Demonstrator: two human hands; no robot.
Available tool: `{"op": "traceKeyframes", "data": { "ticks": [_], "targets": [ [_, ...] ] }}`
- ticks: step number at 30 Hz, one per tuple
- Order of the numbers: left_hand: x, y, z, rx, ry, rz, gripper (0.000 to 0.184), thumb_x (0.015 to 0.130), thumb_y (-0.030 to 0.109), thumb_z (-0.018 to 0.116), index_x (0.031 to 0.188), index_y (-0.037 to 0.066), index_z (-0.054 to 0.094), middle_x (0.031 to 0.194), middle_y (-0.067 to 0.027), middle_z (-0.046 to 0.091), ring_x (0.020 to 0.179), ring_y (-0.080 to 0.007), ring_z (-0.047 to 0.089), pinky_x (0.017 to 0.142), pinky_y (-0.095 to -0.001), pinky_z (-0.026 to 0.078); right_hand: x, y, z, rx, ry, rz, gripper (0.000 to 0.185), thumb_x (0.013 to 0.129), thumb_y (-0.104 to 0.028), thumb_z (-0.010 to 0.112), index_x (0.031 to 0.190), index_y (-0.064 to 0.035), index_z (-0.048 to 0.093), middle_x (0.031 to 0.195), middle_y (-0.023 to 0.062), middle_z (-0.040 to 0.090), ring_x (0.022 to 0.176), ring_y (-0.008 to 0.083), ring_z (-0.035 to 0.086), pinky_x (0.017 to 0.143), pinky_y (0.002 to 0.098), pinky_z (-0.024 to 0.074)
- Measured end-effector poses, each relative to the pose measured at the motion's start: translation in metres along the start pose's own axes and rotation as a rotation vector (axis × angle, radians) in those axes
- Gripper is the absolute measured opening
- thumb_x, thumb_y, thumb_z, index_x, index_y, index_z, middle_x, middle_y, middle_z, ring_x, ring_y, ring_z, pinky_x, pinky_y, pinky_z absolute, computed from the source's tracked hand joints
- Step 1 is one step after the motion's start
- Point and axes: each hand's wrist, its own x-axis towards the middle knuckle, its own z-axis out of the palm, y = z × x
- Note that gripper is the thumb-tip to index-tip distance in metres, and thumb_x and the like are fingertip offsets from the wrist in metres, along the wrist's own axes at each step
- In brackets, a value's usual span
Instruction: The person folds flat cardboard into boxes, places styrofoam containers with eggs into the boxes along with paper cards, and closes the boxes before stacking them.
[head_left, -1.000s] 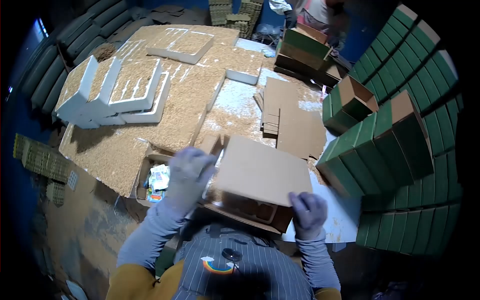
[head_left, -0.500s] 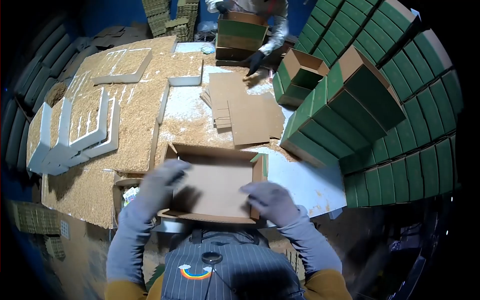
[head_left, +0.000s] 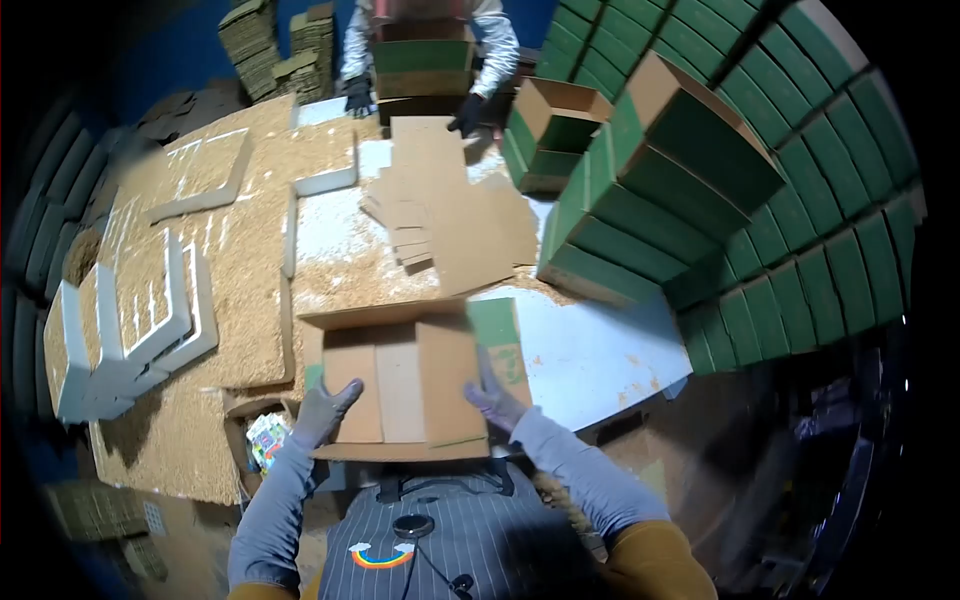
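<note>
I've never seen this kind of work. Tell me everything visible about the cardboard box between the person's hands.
The cardboard box looks corrugated: plain brown inside, with green showing outside at the left and right. It stands open toward the camera, its far panel raised. Two brown inner panels leave a paler strip between them. It is at the table's near edge, before the striped apron. The gloved left hand and right hand hold its sides.
</note>
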Motion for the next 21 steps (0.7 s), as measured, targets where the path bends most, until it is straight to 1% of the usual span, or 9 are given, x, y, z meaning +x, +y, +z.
{"op": "traceKeyframes", "data": {
  "ticks": [3,6,9,13,14,15,17,19,21],
  "targets": [
    [0.008,0.007,0.010,0.174,-0.070,0.100,0.063,0.084,0.041,0.071,0.117,-0.010,0.054,0.102,-0.0240,0.066,0.096,-0.0336,0.065,0.085,-0.0399,0.049,-0.030,-0.026,0.008,-0.283,0.230,0.066,0.110,0.078,-0.052,0.070,0.152,0.0006,0.008,0.157,0.0198,0.016,0.146,0.0255,0.011,0.117,0.0327,0.0113],
    [0.008,0.080,0.044,0.140,-0.257,0.223,0.065,0.091,0.040,0.063,0.131,-0.008,0.046,0.115,-0.0208,0.064,0.104,-0.0266,0.063,0.089,-0.0360,0.049,-0.069,-0.027,-0.043,0.403,0.293,-0.058,0.099,0.080,-0.025,0.076,0.153,-0.0029,0.013,0.153,0.0163,0.026,0.139,0.0263,0.029,0.113,0.0355,0.0263],
    [0.037,0.169,0.087,-0.145,-0.440,0.206,0.064,0.097,0.032,0.057,0.144,-0.004,0.034,0.131,-0.0174,0.054,0.111,-0.0195,0.057,0.091,-0.0312,0.048,-0.153,-0.062,-0.125,0.415,0.580,-0.120,0.061,0.091,-0.025,0.064,0.141,-0.0027,0.039,0.131,0.0127,0.054,0.119,0.0232,0.054,0.101,0.0356,0.0448],
    [0.140,0.293,0.143,-0.244,-0.348,0.689,0.060,0.099,0.047,0.046,0.146,0.011,0.036,0.136,-0.0069,0.046,0.118,-0.0183,0.048,0.096,-0.0345,0.044,-0.259,-0.147,-0.234,0.464,1.005,-0.550,0.040,0.091,-0.028,0.059,0.121,-0.0005,0.055,0.103,0.0130,0.066,0.094,0.0255,0.066,0.086,0.0383,0.0545],
    [0.159,0.333,0.160,-0.393,-0.392,0.504,0.065,0.095,0.052,0.050,0.146,0.014,0.037,0.133,-0.0063,0.047,0.116,-0.0181,0.049,0.097,-0.0327,0.042,-0.288,-0.147,-0.289,0.286,1.247,-0.581,0.047,0.092,-0.030,0.060,0.128,-0.0019,0.050,0.108,0.0138,0.063,0.096,0.0268,0.065,0.086,0.0410,0.0548],
    [0.158,0.375,0.175,-0.448,-0.411,0.416,0.067,0.092,0.057,0.052,0.143,0.015,0.041,0.124,-0.0045,0.048,0.112,-0.0179,0.048,0.099,-0.0379,0.039,-0.303,-0.196,-0.292,0.205,1.258,-0.838,0.053,0.093,-0.035,0.056,0.137,-0.0071,0.045,0.128,0.0121,0.055,0.114,0.0275,0.056,0.100,0.0393,0.0461],
    [0.190,0.434,0.209,-0.425,-0.529,0.159,0.066,0.090,0.059,0.055,0.137,0.015,0.044,0.093,-0.0052,0.057,0.091,-0.0290,0.059,0.098,-0.0553,0.037,-0.286,-0.312,-0.268,-0.036,1.164,-1.077,0.063,0.092,-0.025,0.061,0.144,-0.0027,0.032,0.133,0.0122,0.049,0.115,0.0244,0.054,0.096,0.0371,0.0471],
    [0.221,0.439,0.236,-0.001,-0.691,0.700,0.058,0.087,0.047,0.063,0.128,0.008,0.050,0.092,-0.0089,0.061,0.088,-0.0328,0.061,0.092,-0.0467,0.045,-0.266,-0.383,-0.286,-0.118,1.216,-1.242,0.063,0.091,-0.014,0.061,0.145,-0.0024,0.031,0.132,0.0135,0.049,0.113,0.0217,0.054,0.096,0.0348,0.0464],
    [0.219,0.446,0.251,0.404,-0.507,1.505,0.047,0.086,0.033,0.069,0.118,0.001,0.057,0.097,-0.0123,0.065,0.090,-0.0338,0.062,0.085,-0.0376,0.050,-0.236,-0.440,-0.301,-0.219,1.212,-1.320,0.065,0.088,-0.015,0.065,0.143,-0.0006,0.033,0.128,0.0115,0.052,0.111,0.0207,0.055,0.098,0.0334,0.0444]
  ]
}}
